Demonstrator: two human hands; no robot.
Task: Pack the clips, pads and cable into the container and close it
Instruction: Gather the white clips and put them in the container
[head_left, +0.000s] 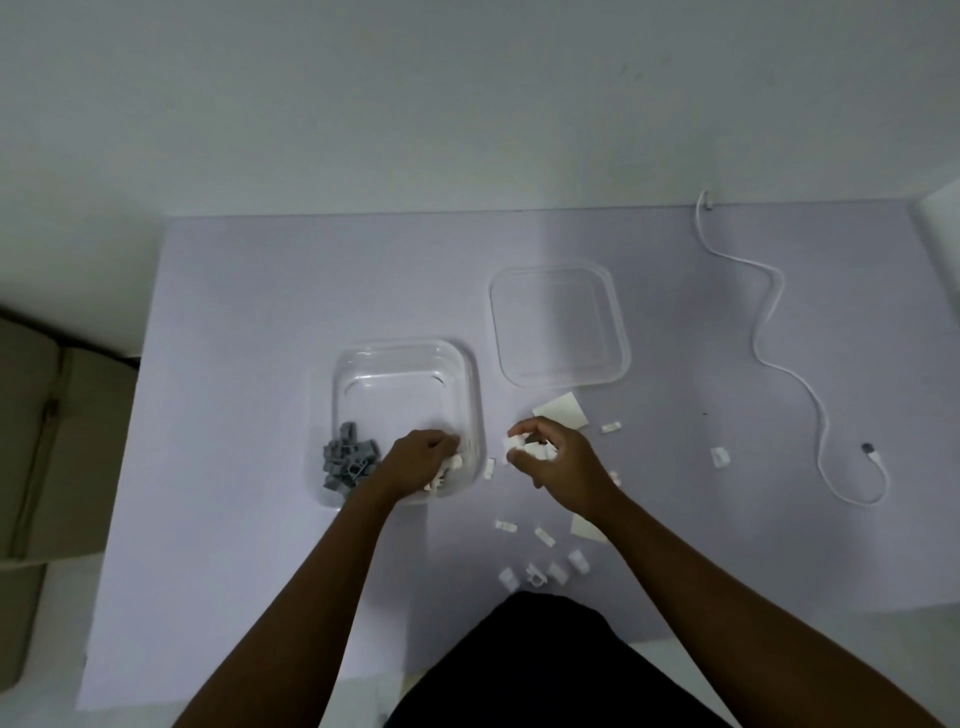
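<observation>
One clear container holds the left grip, its fingers curled over a few white clips in the near right corner; whether it pinches them is unclear. Just left of that grip sits one heap of grey clips. The right grip, just outside the container's right wall, pinches a handful of clips. Around it lie roughly ten loose clips and two pads. One lid lies beyond it and one cable well to its right. Bare counter stretches left of the left grip.
</observation>
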